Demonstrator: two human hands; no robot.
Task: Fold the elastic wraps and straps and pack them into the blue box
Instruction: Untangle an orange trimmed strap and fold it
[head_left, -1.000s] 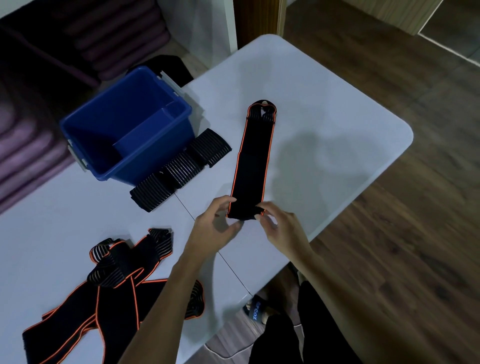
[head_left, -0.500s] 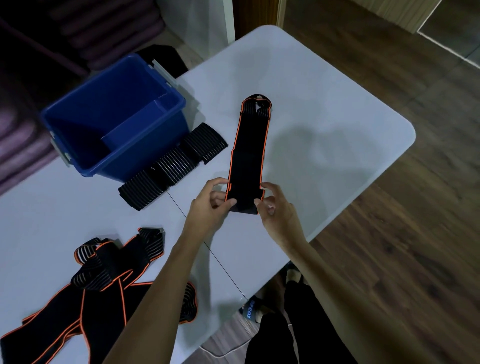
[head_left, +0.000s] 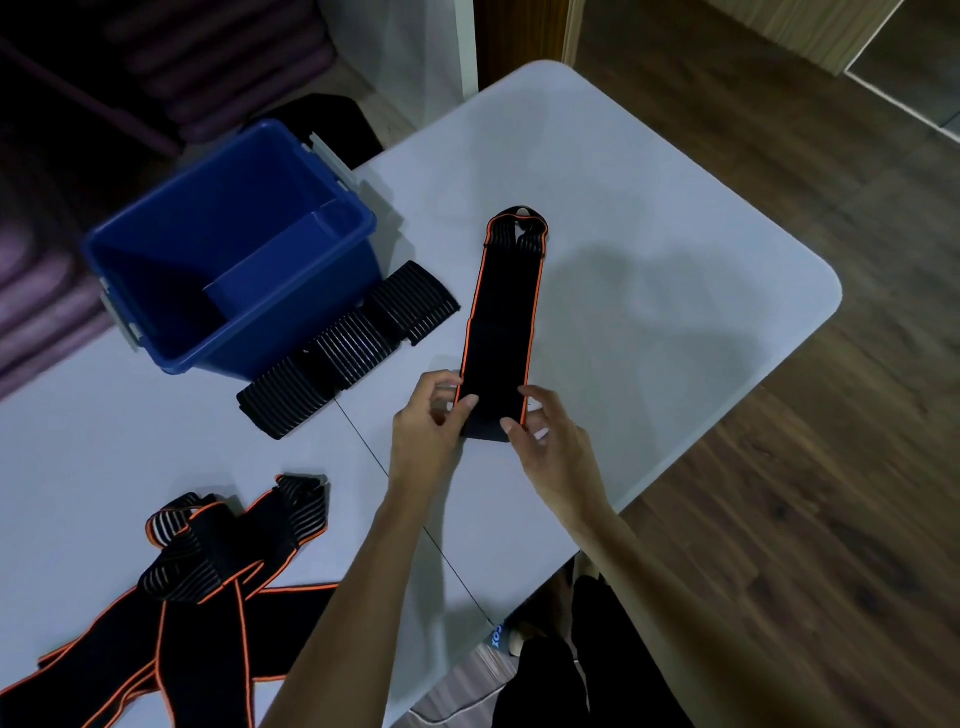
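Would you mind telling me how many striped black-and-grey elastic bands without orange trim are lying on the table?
1: the striped band lies folded in segments against the front of the blue box. Others may be hidden in the orange-trimmed pile near the table's front left.

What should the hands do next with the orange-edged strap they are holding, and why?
Probably fold the near end forward toward the far looped end. Both the left hand and right hand pinch the near end of the orange-edged strap, which lies flat and unfolded on the table.
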